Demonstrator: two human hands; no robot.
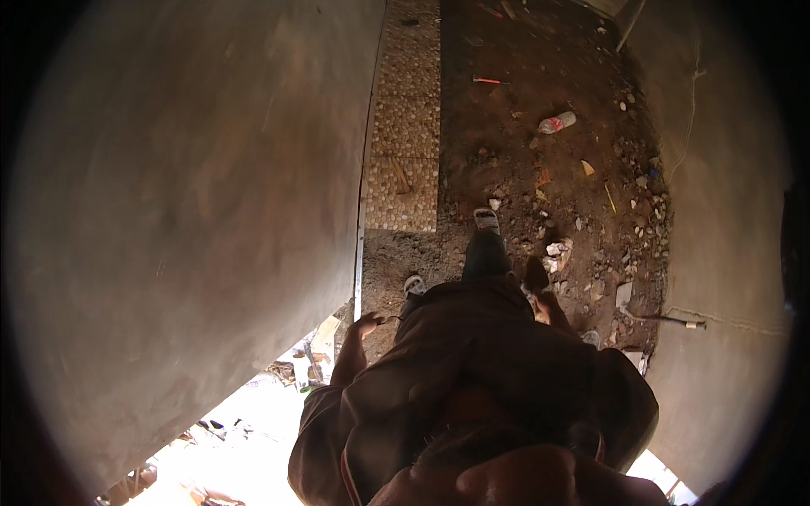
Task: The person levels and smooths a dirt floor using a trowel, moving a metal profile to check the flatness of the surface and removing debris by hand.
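My left hand [367,325] hangs low beside the end of the left wall, fingers curled. A thin dark piece [390,320] sticks out from it; its kind is too small to tell. On my right side, my right hand [544,305] is closed around what looks like a trowel [536,274], its dark blade pointing ahead and its handle mostly hidden. My sandalled feet are on the dirt: the right foot [487,221] is forward, the left foot [414,285] further back. Ahead on the left lies a strip of pebble-patterned tiles [401,126] along the wall.
Plastered walls rise on the left [211,169] and right [726,202]. On the dirt floor [489,160] lie a plastic bottle [557,123], a red-handled tool [489,81], stones and scraps. A wood piece [401,176] rests on the tiles. A pipe or cable [666,320] juts from the right wall.
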